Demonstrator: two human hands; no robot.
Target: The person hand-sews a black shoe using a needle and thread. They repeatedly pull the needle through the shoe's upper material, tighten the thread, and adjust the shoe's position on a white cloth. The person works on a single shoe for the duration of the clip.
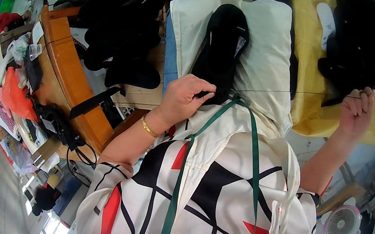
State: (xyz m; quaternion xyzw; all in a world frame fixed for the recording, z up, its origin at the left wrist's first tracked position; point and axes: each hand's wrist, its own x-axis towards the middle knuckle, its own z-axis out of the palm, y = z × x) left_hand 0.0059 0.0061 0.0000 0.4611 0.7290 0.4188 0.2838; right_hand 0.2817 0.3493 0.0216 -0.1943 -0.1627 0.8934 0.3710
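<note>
A black shoe [216, 65] lies on a white cloth [268, 46] over my lap, its toe pointing away from me. My left hand [185, 98] is closed, with thumb and fingers pinching the shoe's heel end. From near that heel a thin dark thread [296, 91] runs taut to the right. Out at the right, my right hand [357, 109] is raised and closed on the thread. Whether a needle is also in those fingers is too small to make out. Green apron straps [252, 152] hang from a knot just below the shoe.
Black shoes [122, 32] are heaped at the left by a cardboard box [139, 94] and an orange wooden frame [66, 54]. At right, a yellow cloth [297, 110] bears more black items [362, 52] and a white insole [325, 23]. A fan [342, 223] stands lower right.
</note>
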